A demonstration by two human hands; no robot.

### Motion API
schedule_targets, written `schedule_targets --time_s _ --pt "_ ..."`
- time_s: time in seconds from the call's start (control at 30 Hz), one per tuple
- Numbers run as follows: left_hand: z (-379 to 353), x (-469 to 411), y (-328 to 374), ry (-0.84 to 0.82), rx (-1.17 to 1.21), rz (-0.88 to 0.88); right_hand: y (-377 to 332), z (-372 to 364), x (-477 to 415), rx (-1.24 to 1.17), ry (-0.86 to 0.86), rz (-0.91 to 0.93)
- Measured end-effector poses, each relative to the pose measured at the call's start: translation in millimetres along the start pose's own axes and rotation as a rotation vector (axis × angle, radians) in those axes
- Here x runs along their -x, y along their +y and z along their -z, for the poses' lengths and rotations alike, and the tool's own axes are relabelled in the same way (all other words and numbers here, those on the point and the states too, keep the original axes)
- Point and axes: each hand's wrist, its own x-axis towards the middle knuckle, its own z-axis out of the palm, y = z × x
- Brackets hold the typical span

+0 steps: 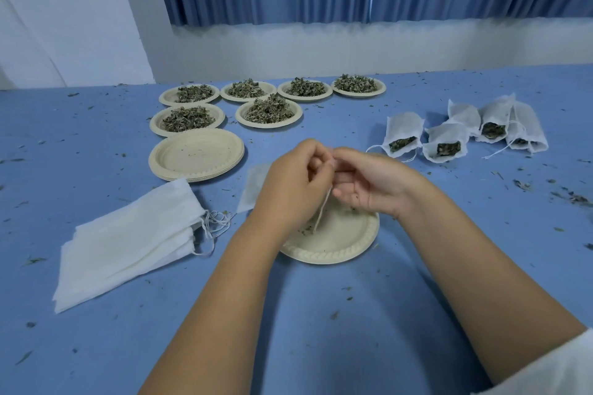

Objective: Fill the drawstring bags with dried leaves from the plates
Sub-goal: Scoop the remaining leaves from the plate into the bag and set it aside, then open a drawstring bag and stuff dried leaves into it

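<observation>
My left hand (293,184) and my right hand (369,184) meet above a nearly empty paper plate (333,244) that holds only leaf crumbs. Between them they pinch a white drawstring bag (253,186). Most of the bag is hidden behind my left hand, and its string (322,213) hangs down over the plate. Several plates of dried leaves (269,110) stand in two rows at the back. Several filled bags (444,142) lie open-mouthed on the right.
A pile of empty bags (128,244) lies at the left, strings toward the middle. A stack of empty plates (195,154) sits behind it. Leaf crumbs are scattered over the blue table (321,314). A white wall and blue curtain stand behind the table.
</observation>
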Motion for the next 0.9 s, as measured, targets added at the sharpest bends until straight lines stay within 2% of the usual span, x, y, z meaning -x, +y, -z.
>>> schedule_targets --time_s 0.07,0.2,0.37,0.57,0.7,0.9 --pt "0.1 0.1 -3.1 -0.022 -0.15 -0.076 3.3 0.2 -4.2 -0.067 0.078 0.042" --pt "1.0 -0.3 -7.3 -0.001 -0.213 -0.13 6.4 3.7 -11.5 -0.1 0.197 0.203" --pt "11.4 -6.4 -22.4 0.068 -0.325 0.064 4.8 15.7 -21.3 -0.074 0.381 0.445" --pt "27.2 -9.7 -39.7 0.072 -0.433 0.327 8.4 36.0 -46.2 0.079 0.533 0.603" --pt "31.3 -9.6 -43.0 -0.068 -0.409 0.497 11.5 53.3 -56.0 0.157 0.66 0.567" --pt "30.8 -8.3 -40.8 -0.159 -0.422 0.505 11.8 61.0 -64.2 0.239 0.689 0.36"
